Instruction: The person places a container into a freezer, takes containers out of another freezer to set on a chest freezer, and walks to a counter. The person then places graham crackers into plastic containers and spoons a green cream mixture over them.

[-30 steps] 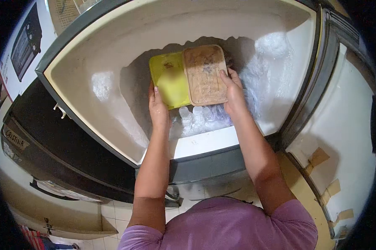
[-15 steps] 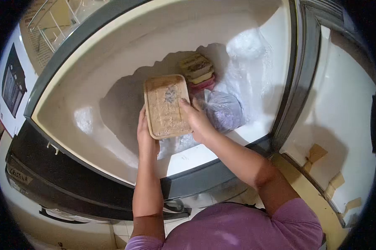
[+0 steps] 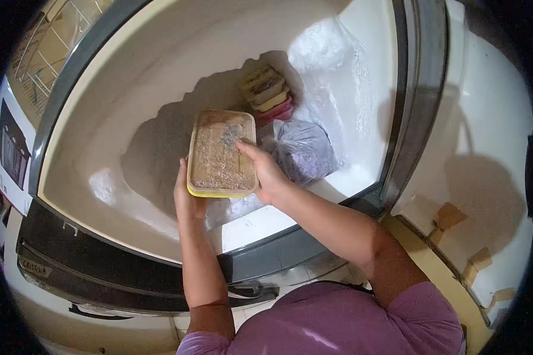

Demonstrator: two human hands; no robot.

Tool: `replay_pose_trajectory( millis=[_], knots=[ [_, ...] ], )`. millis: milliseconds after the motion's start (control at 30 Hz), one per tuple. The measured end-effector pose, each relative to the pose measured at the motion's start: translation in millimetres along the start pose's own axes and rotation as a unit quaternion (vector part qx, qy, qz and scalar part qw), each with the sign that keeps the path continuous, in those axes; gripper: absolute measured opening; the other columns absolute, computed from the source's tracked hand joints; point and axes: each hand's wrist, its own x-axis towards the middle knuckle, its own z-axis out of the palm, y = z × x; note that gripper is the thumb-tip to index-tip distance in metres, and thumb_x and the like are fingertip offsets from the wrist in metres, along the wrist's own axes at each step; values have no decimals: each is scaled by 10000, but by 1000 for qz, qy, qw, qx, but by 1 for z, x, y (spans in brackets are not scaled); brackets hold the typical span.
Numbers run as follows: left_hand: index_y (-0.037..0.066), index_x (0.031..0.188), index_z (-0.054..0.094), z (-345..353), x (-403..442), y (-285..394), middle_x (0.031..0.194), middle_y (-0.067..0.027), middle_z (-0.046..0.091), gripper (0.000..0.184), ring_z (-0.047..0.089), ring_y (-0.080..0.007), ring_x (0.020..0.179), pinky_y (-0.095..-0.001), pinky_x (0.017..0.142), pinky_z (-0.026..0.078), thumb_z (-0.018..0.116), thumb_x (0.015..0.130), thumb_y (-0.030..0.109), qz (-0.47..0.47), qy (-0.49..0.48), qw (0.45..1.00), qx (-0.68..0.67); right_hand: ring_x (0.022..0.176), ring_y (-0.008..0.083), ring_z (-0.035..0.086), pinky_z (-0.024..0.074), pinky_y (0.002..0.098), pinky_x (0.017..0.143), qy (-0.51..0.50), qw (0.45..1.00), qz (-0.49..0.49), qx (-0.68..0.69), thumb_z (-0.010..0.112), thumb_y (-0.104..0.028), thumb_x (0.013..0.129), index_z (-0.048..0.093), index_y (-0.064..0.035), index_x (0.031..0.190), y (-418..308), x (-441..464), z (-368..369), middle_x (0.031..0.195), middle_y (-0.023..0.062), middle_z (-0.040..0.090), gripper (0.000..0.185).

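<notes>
Both my hands hold a rectangular plastic food container [image 3: 219,163] with a frosted, brownish lid and a yellow edge along its near side. My left hand [image 3: 189,192] grips its left side from below, fingers partly hidden behind it. On the right side, my right hand [image 3: 266,174] is closed around the edge, its thumb lying on the lid. Beyond the container, a stack of frosted containers [image 3: 266,89] in yellow and red sits inside the chest freezer [image 3: 154,77]. A clear plastic bag [image 3: 305,151] with pale purple contents lies just right of my right hand.
Frost and ice [image 3: 322,44] coat the freezer's right inner wall. The raised lid [image 3: 473,136] with brown tape pieces is at the right. A white wire rack [image 3: 41,65] and a printed box [image 3: 12,145] stand at the left.
The container has shifted slightly left in view and tilted, so its yellow near edge now shows. My right thumb has slid a little further over the lid. The camera view has shifted too.
</notes>
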Motion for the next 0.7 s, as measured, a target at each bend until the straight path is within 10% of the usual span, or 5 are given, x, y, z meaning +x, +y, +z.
replay_pose_trajectory(
  millis=[333,400,500,700],
  knots=[
    [-9,1255,538,-5,23,-10,1176,-145,617,435,638,-251,1005,-369,819,545,479,985,326,33,23,999,-5,1048,222,604,473,399,937,-8,999,6,41,568,-357,918,553,-54,1192,-5,-5,2,1135,94,620,409],
    [40,1317,493,2,42,0,1258,-137,573,450,598,-270,1071,-399,904,520,510,956,309,-78,10,997,3,1027,223,611,479,401,927,-3,999,5,46,578,-354,914,565,-57,1173,-8,-7,5,1115,89,628,394],
    [44,1285,525,-1,66,-3,1229,-134,588,476,599,-257,1053,-407,909,512,518,945,378,-49,-150,986,50,987,226,626,491,404,909,13,998,20,57,592,-345,907,583,-63,1139,-15,-16,12,1075,85,643,366],
    [44,1281,525,32,90,-15,1224,-135,590,473,601,-259,1050,-409,906,513,509,947,378,-38,-173,984,31,941,229,641,508,399,885,-17,996,24,85,589,-317,915,594,-63,1111,-20,-11,6,1030,92,656,321]
  ],
)
